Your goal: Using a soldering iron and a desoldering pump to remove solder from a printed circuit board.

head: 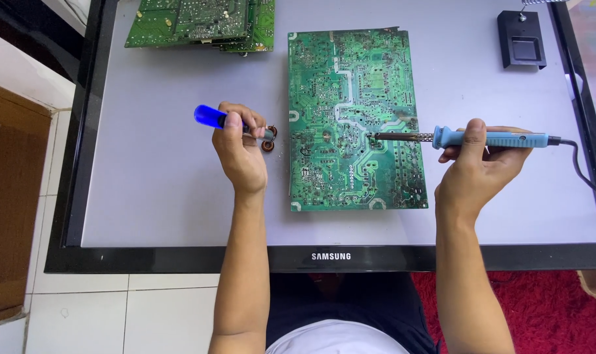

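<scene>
You are working in bright, even daylight with no harsh glare. The pale grey panel of the flat screen lying face-up as your tabletop (167,196) is evenly lit, a touch brighter at the far side. Shadows are soft and short: a faint one sits under your left hand (240,154) and another under your right hand (475,167), both close to the skin. The large green circuit board (353,118) is sharp, its fine traces readable, with only a mild sheen. The translucent blue handle (209,117) glows strongly saturated. Straight edges of the black glossy frame (75,164) lean outward near the sides, a wide-lens effect. The red carpet (553,308) stays clear, not blurred.
</scene>
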